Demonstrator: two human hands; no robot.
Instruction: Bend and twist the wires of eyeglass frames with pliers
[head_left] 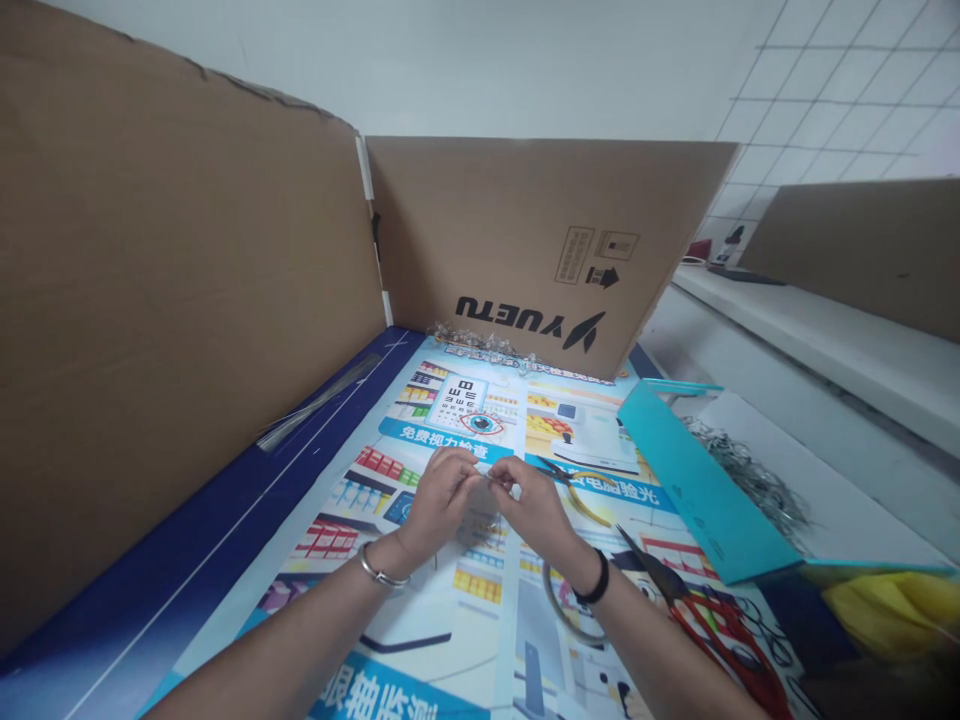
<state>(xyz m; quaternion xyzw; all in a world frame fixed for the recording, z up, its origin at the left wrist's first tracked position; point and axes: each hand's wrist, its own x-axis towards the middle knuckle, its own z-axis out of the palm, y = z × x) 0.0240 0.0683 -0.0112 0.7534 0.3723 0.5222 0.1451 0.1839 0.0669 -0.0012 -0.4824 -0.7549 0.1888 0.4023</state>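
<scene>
In the middle of the printed sheet, my left hand and my right hand meet, fingertips almost touching. Both are closed in a pinch on a thin piece of wire, mostly hidden by the fingers. Pliers with yellow handles lie just right of my right hand. Under my right wrist is a ring-shaped coil, partly covered by the arm. Scissors with red handles rest further right, blades pointing away from me.
Cardboard panels stand at the back and left. Straight wires lie along the left panel. Small clear wiry pieces line the back panel's foot. A turquoise box at right contains tangled wire pieces; a yellow item is nearer.
</scene>
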